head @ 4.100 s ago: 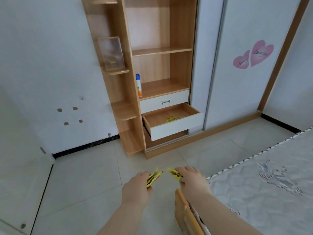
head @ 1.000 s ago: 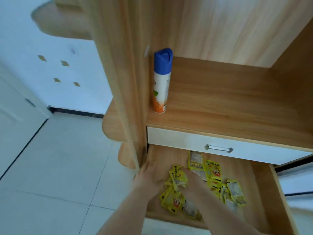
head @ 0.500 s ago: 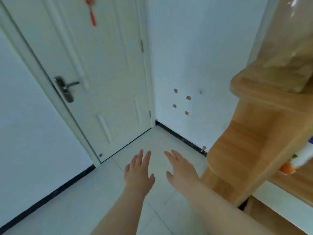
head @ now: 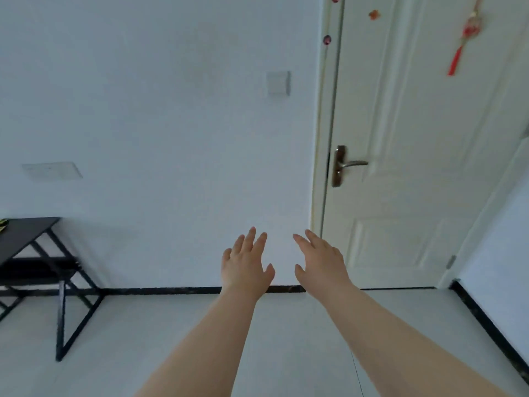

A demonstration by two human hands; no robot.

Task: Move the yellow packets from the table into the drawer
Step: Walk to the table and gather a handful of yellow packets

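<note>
At your 9 o'clock, the black table (head: 27, 232) on its crossed metal legs stands against the white wall (head: 160, 124). A yellowish striped sliver (head: 3, 224) lies on its top, cut by the frame edge. It is the one trace of a yellow packet here, and too little of it shows for you to be sure. Above the table sits a pale wall panel (head: 51, 170), and toward 12 o'clock a light switch (head: 278, 83).

Just below centre, your left hand (head: 246, 267) is stretched forward, back up, fingers straight and slightly spread, holding nothing. Your right hand (head: 320, 265) is beside it at its 3 o'clock, apart from it, fingers also straight and empty. Both hover over the pale tiled floor (head: 143, 339), in front of the black skirting (head: 171, 290).

At your 2 o'clock the cream door (head: 415, 213) is closed, with its metal lever handle (head: 347, 165) on the left edge. A red tasselled ornament (head: 466, 32) hangs near its top at 1 o'clock.
</note>
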